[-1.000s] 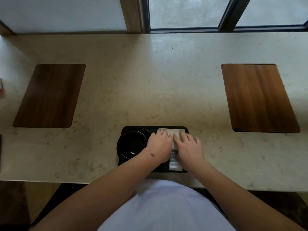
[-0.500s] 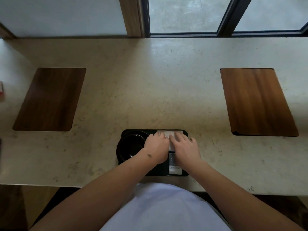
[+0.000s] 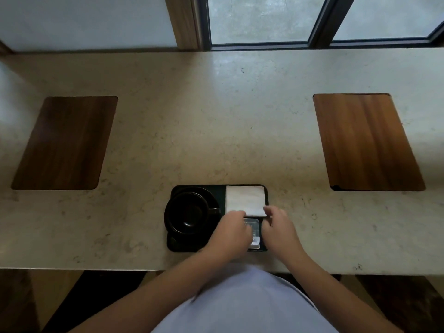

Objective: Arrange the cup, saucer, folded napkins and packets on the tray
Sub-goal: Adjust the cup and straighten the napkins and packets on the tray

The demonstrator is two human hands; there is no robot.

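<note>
One black tray (image 3: 175,245) on the counter (image 3: 216,116), at 6 o'clock of the view. On it: one black cup (image 3: 187,212), one black saucer (image 3: 209,195) under the cup, both on the tray's 9 o'clock half. Folded napkins (image 3: 246,200) — one white square visible at the tray's 1 o'clock corner; number of layers cannot be told. Packets (image 3: 253,227) at the tray's 5 o'clock — at least one pale packet seen between the hands; exact count unclear. Two hands: left hand (image 3: 231,234), right hand (image 3: 280,230). Two wooden insets in the counter — one (image 3: 64,143) at 9 o'clock, one (image 3: 367,143) at 3 o'clock.
</note>
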